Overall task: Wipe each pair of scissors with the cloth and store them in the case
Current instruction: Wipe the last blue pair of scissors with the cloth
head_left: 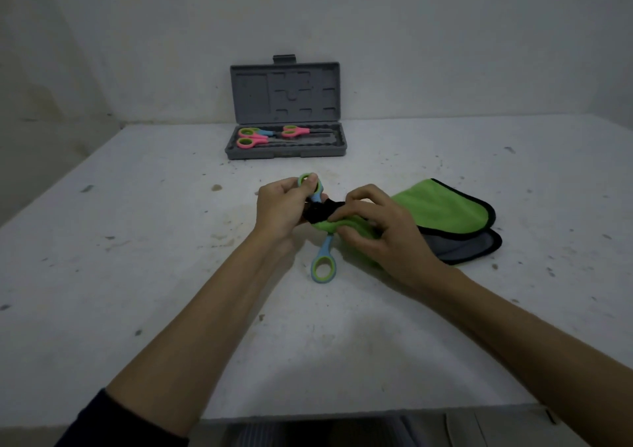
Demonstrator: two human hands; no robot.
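Gripping the upper handle loop of the blue-and-green scissors (320, 230), the person's left hand (282, 206) holds them open over the white table (137, 275). The right hand (380, 230) pinches the green cloth (442, 206) closed around the blades, which are hidden inside the fold; the lower handle loop hangs free beneath. Well behind, against the wall, the grey case (286, 153) stands open, with three pink-handled scissors (294, 131) lying in its tray.
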